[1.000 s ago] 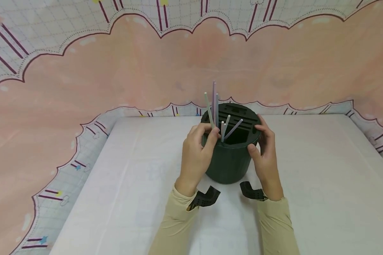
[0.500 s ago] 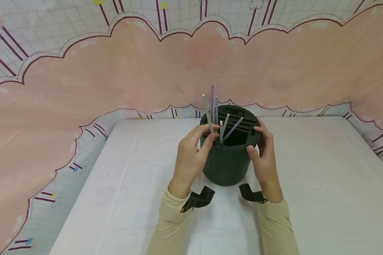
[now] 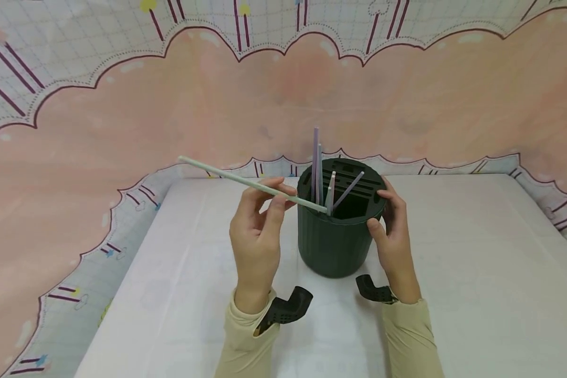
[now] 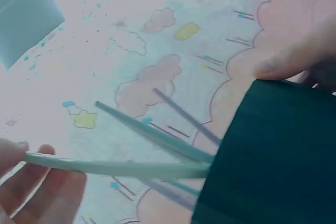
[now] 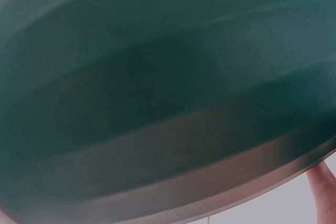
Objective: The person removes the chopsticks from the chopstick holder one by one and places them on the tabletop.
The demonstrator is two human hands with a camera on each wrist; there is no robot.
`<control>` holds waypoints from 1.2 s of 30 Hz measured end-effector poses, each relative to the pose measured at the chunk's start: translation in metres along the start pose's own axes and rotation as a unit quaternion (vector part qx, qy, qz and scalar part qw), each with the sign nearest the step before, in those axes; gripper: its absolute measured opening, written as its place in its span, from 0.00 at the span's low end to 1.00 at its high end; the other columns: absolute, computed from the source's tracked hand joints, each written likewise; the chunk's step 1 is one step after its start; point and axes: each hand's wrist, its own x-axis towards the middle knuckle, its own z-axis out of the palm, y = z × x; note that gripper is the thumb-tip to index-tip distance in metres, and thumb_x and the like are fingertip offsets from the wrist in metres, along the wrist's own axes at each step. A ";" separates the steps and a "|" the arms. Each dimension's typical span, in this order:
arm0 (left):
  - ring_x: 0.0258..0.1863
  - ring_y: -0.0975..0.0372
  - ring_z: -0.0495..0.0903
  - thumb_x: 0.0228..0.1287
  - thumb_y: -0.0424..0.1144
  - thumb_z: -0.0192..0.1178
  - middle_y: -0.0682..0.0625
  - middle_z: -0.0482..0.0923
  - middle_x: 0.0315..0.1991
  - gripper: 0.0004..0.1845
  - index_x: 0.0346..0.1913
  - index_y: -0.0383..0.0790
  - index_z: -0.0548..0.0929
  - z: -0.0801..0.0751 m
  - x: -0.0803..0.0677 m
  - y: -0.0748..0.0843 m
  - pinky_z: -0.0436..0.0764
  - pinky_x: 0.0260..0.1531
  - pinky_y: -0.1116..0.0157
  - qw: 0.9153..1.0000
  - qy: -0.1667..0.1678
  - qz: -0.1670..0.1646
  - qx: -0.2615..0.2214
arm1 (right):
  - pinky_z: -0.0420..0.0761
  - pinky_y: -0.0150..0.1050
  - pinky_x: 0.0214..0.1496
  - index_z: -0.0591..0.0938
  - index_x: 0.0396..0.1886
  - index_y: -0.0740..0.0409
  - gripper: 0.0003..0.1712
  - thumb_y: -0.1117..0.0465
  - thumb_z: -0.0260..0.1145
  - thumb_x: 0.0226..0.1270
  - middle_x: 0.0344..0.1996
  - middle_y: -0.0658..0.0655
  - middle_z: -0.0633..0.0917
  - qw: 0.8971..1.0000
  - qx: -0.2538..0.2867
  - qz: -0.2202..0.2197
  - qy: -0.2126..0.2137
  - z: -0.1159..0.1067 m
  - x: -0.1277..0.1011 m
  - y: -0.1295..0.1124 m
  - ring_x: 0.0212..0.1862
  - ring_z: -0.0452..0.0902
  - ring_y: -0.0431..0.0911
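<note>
The fingers (image 3: 275, 205) of the left hand (image 3: 256, 241) pinched a slim, round, pale green stick (image 3: 241, 180) in the head view, the stick slanting from high on the left down to the right. Its right end met the near left part of the opening in a dark green, ribbed, plastic-looking canister (image 3: 333, 247); whether that tip lay below the rim could not be told. The right hand (image 3: 394, 236) gripped the canister's right side, thumb close to the rim. The canister stood upright on a white tabletop (image 3: 179, 315). In its opening, a tall purple stick (image 3: 315, 157) rose at the left and a shorter purple stick (image 3: 348, 189) leaned right. A light pinch seemed best, with the green stick guided gently past its neighbours, since at so flat a slant it could catch on them or bend against the rim. A steady right-hand hold looked like good insurance against tipping.

In the left wrist view, the green stick ran from the left fingers to the canister's edge, other sticks fanning out on both sides; a slow, straight line would likely have disturbed them least.

In the right wrist view, the canister's wall took up most of the picture; the right grip could not be judged there.
</note>
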 end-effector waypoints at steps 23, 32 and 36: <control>0.21 0.60 0.78 0.63 0.42 0.54 0.49 0.75 0.30 0.14 0.51 0.49 0.74 -0.046 -0.006 -0.074 0.79 0.21 0.66 0.933 -0.120 -0.267 0.209 | 0.50 0.44 0.65 0.60 0.62 0.59 0.32 0.50 0.58 0.62 0.67 0.52 0.54 1.000 -0.004 0.008 0.002 0.000 -0.001 -0.008 0.67 0.49 0.47; 0.20 0.61 0.79 0.63 0.39 0.52 0.49 0.76 0.31 0.14 0.52 0.46 0.73 -0.047 -0.019 -0.122 0.79 0.21 0.66 0.877 -0.173 -0.371 0.252 | 0.49 0.45 0.66 0.60 0.62 0.56 0.32 0.50 0.58 0.62 0.67 0.51 0.54 1.000 -0.001 0.018 -0.003 -0.007 0.001 0.004 0.67 0.48 0.46; 0.17 0.63 0.79 0.63 0.39 0.53 0.51 0.77 0.32 0.15 0.53 0.44 0.73 -0.051 -0.023 -0.133 0.77 0.24 0.66 0.849 -0.186 -0.389 0.305 | 0.49 0.45 0.66 0.61 0.62 0.54 0.33 0.48 0.59 0.61 0.67 0.51 0.54 1.000 0.004 0.014 -0.006 -0.008 0.005 0.004 0.67 0.48 0.46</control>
